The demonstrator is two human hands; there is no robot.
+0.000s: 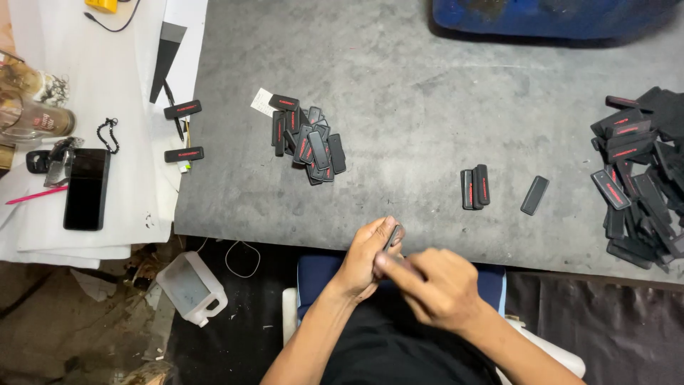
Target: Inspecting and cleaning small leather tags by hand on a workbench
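Observation:
Close to my body, just below the grey table's front edge [285, 227], my left hand [367, 255] grips a small flat black piece [394, 236] that stands up between its fingers. My right hand [434, 284] is blurred, with a finger pressed against the lower end of that piece. On the table ahead lie a short stack of black pieces with red stripes [474, 187] and a single black piece [534, 194].
A pile of black pieces [308, 140] lies left of centre, and a larger heap [641, 178] fills the right edge. A phone [85, 187], glass jar [32, 117] and two loose pieces lie on white paper at left. A blue tub [548, 18] stands at the back, a plastic jug [191, 287] on the floor.

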